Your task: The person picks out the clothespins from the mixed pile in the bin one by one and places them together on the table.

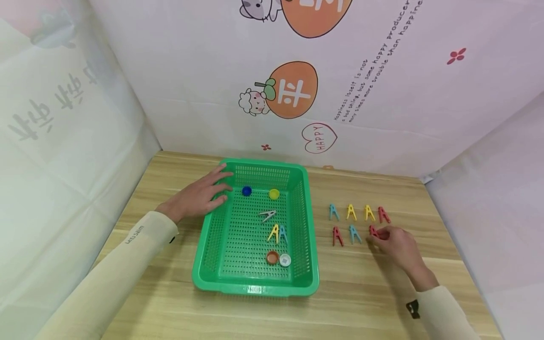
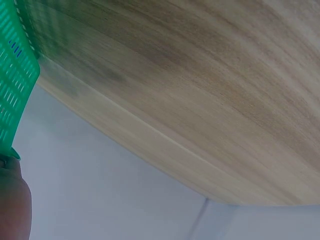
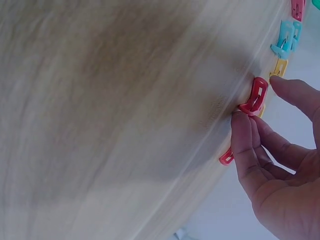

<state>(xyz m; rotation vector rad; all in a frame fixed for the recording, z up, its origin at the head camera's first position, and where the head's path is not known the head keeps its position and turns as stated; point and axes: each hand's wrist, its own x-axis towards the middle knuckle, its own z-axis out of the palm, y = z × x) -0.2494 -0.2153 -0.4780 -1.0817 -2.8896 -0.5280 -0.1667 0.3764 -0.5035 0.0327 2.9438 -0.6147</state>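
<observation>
On the wooden table at the right, my right hand (image 1: 396, 246) has its thumb and fingertips around a red clothespin (image 1: 373, 231). In the right wrist view this red clothespin (image 3: 258, 95) lies between the thumb tip and the other fingertips. My left hand (image 1: 199, 194) reaches over the left rim of a green basket (image 1: 312, 231), fingers spread and fairly straight. Inside are a grey clothespin (image 1: 268, 216), a yellow clothespin (image 1: 274, 233), a blue clothespin (image 1: 283, 234), and blue (image 1: 247, 191), yellow (image 1: 274, 194), brown (image 1: 272, 257) and white (image 1: 285, 260) caps.
Right of the basket, clothespins lie in two rows. The back row has a blue one (image 1: 334, 211), two yellow ones (image 1: 351, 211) and a red one (image 1: 384, 215). In front lie a red one (image 1: 337, 236) and a blue one (image 1: 354, 233). Printed sheeting (image 1: 204, 94) surrounds the table.
</observation>
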